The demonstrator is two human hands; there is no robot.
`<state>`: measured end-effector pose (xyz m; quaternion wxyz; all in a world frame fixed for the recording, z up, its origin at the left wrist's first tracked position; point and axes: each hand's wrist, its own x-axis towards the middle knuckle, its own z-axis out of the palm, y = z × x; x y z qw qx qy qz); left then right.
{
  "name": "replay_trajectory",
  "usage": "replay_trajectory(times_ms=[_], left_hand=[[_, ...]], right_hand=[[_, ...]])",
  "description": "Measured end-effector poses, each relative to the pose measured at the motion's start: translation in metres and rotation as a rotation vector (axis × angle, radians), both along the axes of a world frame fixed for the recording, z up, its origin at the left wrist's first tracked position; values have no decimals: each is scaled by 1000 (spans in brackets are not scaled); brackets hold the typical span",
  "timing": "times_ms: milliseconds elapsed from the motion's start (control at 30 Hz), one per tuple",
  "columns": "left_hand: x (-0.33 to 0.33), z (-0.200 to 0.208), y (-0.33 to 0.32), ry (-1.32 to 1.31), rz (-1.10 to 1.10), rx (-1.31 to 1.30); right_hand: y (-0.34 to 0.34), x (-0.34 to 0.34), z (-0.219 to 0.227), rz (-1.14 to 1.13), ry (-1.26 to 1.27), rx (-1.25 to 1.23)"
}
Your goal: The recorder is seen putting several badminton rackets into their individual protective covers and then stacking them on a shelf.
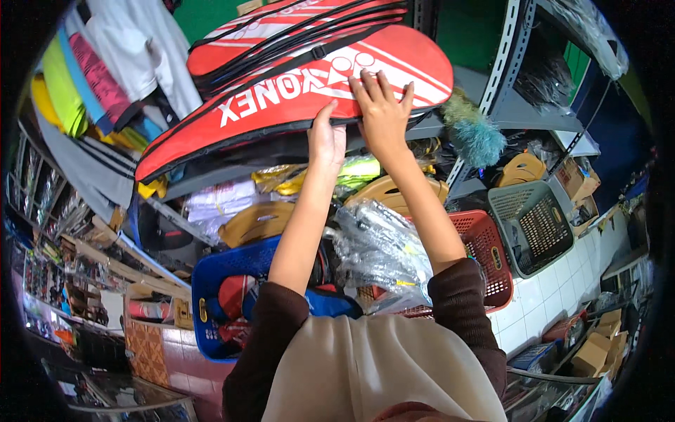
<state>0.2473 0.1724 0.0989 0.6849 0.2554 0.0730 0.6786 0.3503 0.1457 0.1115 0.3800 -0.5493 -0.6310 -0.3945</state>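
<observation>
A red and white racket bag with black edging lies on top of a stack of similar racket bags on a grey metal shelf. My right hand rests flat on its upper face, fingers spread. At the bag's near edge, my left hand has its thumb on top, while its other fingers are hidden beneath the edge. A black strap with a buckle runs along the bag's far side.
Below stand a blue basket holding bags, a red basket and a grey-green basket. Plastic-wrapped goods lie between my arms. A fluffy teal duster hangs beside the shelf post. Clothes hang at left.
</observation>
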Motion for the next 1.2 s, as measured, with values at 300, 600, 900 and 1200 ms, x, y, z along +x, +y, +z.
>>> replay_trajectory(times_ms=[300, 600, 900, 1200], left_hand=[[50, -52, 135, 166, -143, -117], [77, -61, 62, 306, 422, -68], [75, -29, 136, 1935, 903, 793], [68, -72, 171, 2199, 786, 756]], right_hand=[[119, 52, -54, -152, 52, -332], [136, 63, -76, -19, 220, -459], [137, 90, -69, 317, 389, -696], [129, 89, -70, 306, 312, -819]])
